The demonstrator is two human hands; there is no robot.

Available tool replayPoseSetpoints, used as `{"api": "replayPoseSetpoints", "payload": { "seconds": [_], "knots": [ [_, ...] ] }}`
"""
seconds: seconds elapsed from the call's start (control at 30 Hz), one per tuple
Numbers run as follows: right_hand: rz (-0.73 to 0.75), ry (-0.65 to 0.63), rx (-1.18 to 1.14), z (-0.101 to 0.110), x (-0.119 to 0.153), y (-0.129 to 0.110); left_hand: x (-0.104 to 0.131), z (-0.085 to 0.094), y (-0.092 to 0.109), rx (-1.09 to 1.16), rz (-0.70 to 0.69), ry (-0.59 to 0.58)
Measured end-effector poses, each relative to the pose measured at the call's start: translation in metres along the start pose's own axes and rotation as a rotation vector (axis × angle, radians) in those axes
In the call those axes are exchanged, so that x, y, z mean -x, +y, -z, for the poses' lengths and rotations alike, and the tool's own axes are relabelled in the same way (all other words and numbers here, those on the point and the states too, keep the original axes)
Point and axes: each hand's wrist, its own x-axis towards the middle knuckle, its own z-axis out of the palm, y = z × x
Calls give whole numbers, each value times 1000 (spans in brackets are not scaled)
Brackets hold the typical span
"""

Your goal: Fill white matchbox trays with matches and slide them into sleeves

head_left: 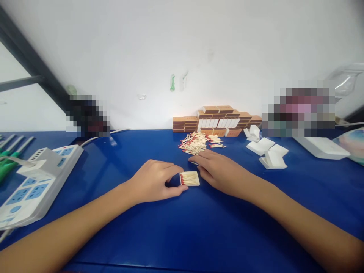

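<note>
Working at a blue tabletop (199, 235), a person steadied a small open matchbox tray (189, 178) between both bare hands. The left hand (155, 184) curled around the tray's left side, thumb and fingertips pressed against its edge in a light pinch. The right hand (220, 170) lay flat and loosely spread just to the tray's right, fingers touching its far corner; whether it held any single match could not be told.

The tray sat at the middle of the tabletop, between the two hands. It appeared nearly full, with pale sticks lying side by side and red heads lined up along the left end. Judged from this, the step in hand was the filling or levelling of the tray, and the next move would call for keeping the sticks flat and the tray steady.

Just beyond the right hand lay a loose pile of matches (196, 143), red-tipped and scattered. Farther right, well apart, sat several white folded sleeves (269, 153). A white power strip (36, 182) rested at the near left edge. Against the white wall at the back stood a stack of brown matchboxes (216, 120).
</note>
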Motion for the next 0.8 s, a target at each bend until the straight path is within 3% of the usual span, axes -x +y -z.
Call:
{"api": "replayPoseSetpoints", "payload": {
  "seconds": [0.8],
  "knots": [
    [-22, 70, 22, 6, -3, 4, 1, -2, -2, -14, -34, 31]
  ]
}}
